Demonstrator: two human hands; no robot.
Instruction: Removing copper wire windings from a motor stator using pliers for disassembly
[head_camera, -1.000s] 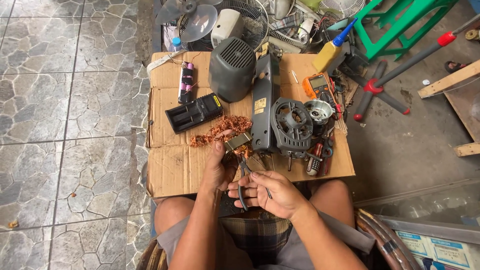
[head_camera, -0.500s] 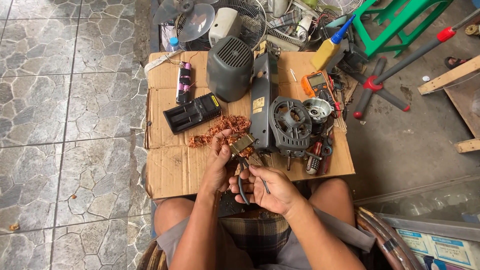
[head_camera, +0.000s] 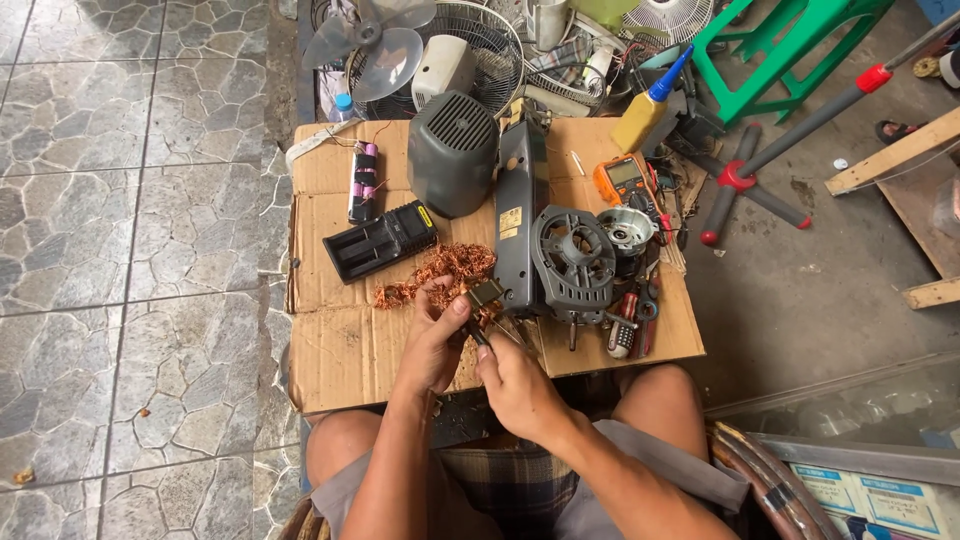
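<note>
While the person sits behind the flattened cardboard sheet (head_camera: 340, 360), both hands meet at its near middle.

Small metal part: a small brownish block (head_camera: 487, 293), pinched at the left fingertips just beside the tangle of copper wire (head_camera: 445, 270); its long axis runs roughly left to right, tipped slightly up toward the grey motor housing (head_camera: 572, 262).

Pliers: the pliers (head_camera: 478, 335) point up and away from the person, toward the metal part; long axis slants from the right palm up-left to the tip.

Left hand: the left hand (head_camera: 435, 340) is curled, thumb and fingers pinching the part.

Right hand: the right hand (head_camera: 515, 385) is closed around the pliers' handles; how far the tips are parted cannot be made out.

Nearby: black battery charger (head_camera: 380, 241) left of the wire, orange multimeter (head_camera: 625, 180) farther back.
</note>
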